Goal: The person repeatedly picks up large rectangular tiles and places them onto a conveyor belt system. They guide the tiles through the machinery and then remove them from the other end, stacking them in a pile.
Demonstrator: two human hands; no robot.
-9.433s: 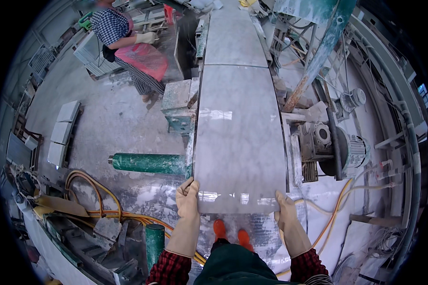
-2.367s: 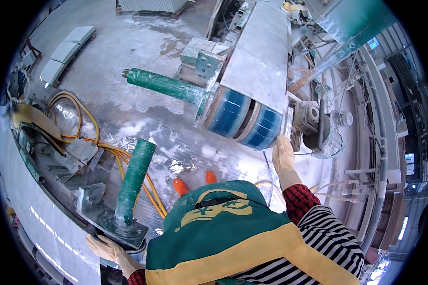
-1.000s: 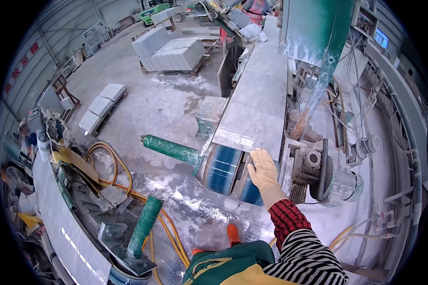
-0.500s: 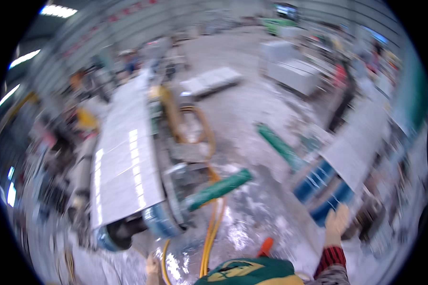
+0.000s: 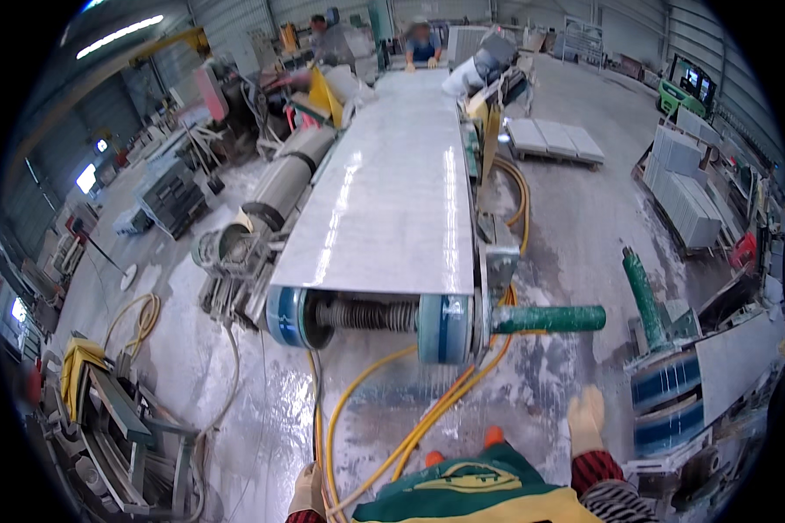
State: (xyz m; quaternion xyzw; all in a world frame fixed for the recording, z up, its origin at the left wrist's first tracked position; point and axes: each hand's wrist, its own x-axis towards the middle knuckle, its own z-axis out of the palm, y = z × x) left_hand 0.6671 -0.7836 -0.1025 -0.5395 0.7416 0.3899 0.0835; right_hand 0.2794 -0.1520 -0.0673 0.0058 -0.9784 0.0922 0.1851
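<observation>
My left hand (image 5: 307, 490), in a pale glove, hangs at the lower edge beside yellow hoses (image 5: 331, 436) on the floor. Its fingers are loosely apart and nothing shows in them. To the right of my green and yellow apron (image 5: 475, 488), my right hand (image 5: 587, 420) is held out low with its gloved fingers extended, holding nothing. Ahead of me a long, glossy pale slab (image 5: 392, 192) lies along a roller conveyor with blue belts (image 5: 446, 328) at its near end. A green roller (image 5: 554, 319) sticks out to the right from that end. Neither hand touches the conveyor.
A second conveyor with blue belts (image 5: 667, 425) stands close on my right, near an upright green roller (image 5: 642, 296). Metal frames (image 5: 126, 418) are at left. A person (image 5: 422, 45) stands at the slab's far end. Stacked slabs (image 5: 679, 196) and a green forklift (image 5: 685, 91) are farther right.
My view has turned left, so the long slab and its conveyor now lie straight ahead. The conveyor on the right has shifted toward the rim. Both hands still hold nothing that I can see.
</observation>
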